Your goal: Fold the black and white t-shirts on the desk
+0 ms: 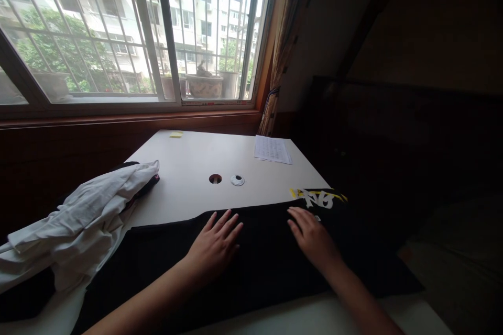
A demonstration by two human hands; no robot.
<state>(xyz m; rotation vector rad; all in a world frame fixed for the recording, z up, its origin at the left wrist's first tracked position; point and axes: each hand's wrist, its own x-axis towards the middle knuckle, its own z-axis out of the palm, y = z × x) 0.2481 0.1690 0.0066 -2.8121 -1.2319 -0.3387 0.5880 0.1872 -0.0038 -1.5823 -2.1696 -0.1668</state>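
Note:
A black garment [259, 272] lies spread flat across the front of the white table, with a white and yellow print [320, 198] near its far right edge. My left hand [216, 243] rests flat on the cloth left of the middle, fingers spread and holding nothing. Further right, my right hand [312, 235] also lies on the garment just below the print, its fingers apart and empty.
White and dark clothes [74, 220] are heaped at the table's left. Behind the garment are a round hole [215, 179], a small white disc [238, 180], papers [273, 149] and yellow notes [176, 135] on the table [188, 162]. A barred window and curtain [275, 84] stand beyond.

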